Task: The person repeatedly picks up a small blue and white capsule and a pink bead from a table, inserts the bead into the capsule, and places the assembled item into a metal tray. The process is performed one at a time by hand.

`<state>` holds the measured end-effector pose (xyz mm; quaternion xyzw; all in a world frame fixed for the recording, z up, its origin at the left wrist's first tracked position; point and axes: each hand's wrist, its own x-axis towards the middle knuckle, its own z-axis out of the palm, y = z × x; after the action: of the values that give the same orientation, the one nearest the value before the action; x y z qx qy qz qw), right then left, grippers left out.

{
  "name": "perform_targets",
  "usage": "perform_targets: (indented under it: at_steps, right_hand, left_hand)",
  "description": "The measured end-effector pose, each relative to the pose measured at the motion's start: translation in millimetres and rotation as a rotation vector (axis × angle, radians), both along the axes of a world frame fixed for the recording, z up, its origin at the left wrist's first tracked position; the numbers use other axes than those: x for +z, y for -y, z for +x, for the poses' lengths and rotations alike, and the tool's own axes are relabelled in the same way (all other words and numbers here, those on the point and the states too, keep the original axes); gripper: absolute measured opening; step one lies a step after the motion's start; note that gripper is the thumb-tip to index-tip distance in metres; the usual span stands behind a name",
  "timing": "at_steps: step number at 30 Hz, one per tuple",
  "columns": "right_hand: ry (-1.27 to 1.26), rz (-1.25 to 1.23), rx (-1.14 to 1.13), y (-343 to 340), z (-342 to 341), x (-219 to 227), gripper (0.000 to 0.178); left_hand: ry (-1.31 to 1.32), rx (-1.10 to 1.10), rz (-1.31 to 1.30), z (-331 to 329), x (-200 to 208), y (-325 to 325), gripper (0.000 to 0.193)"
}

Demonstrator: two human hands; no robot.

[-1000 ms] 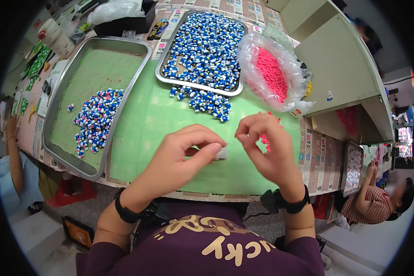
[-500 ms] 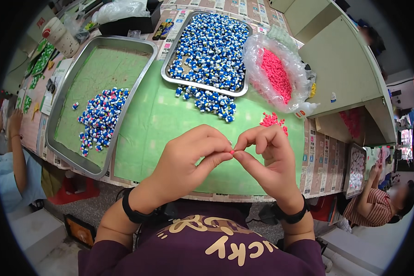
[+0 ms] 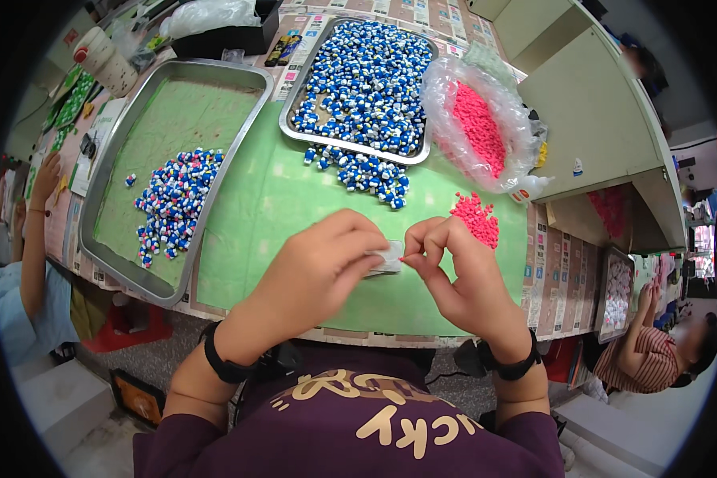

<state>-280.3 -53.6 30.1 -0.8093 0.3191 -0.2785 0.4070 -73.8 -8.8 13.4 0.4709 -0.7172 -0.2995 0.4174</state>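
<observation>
My left hand (image 3: 319, 256) is closed, fingers and thumb bent toward each other at the left edge of a small clear, flat rectangular piece (image 3: 389, 256). Whether it grips that piece or something hidden between the fingertips I cannot make out. To the right of the piece, my right hand (image 3: 458, 267) pinches a tiny pink piece (image 3: 402, 259) between thumb and forefinger. Beyond my right hand lies a small heap of loose pink pieces (image 3: 476, 221) on the green sheet (image 3: 251, 239). Farther off is a loose pile of blue-and-white pieces (image 3: 374, 180).
A metal tray (image 3: 185, 291) at left holds blue-and-white pieces with pink bits. Another tray (image 3: 358, 149), full of blue-and-white pieces, stands at the back. Beside it are a plastic bag (image 3: 442, 95) of pink pieces, a white bottle (image 3: 531, 188) and a cabinet (image 3: 597, 119). Co-workers sit on both sides.
My hands have drawn apart from their shared pinch on a pink piece. The clear rectangular piece now shows between them. At left, a co-worker's hand has moved up and to the right.
</observation>
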Motion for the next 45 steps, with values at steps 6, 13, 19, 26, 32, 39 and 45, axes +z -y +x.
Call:
perform_targets:
  at_steps: [6,13,19,26,32,39,45]
  right_hand:
    - [-0.325,-0.463,0.16,13,1,-4,0.014]
    - [-0.489,-0.571,0.238,17,9,0,0.009]
    - [-0.429,-0.524,0.215,17,8,1,0.012]
    - [-0.009,-0.318,0.031,16,3,20,0.03]
    - [0.174,-0.182,-0.159,7,17,18,0.03]
    - [0.131,-0.259,-0.158,6,20,13,0.028]
    - [0.127,-0.286,-0.207,2,23,10,0.028]
  left_hand:
    - [-0.192,0.132,0.143,23,-3,0,0.022]
    - [-0.352,0.154,0.248,28,-2,-2,0.023]
    - [-0.54,0.082,0.349,25,-4,-2,0.021]
    - [-0.869,0.017,0.48,10,1,6,0.021]
    - [-0.931,0.005,0.441,-3,6,8,0.02]
    - [-0.924,0.012,0.405,-7,7,6,0.02]
    - [-0.889,0.042,0.333,-12,6,3,0.019]
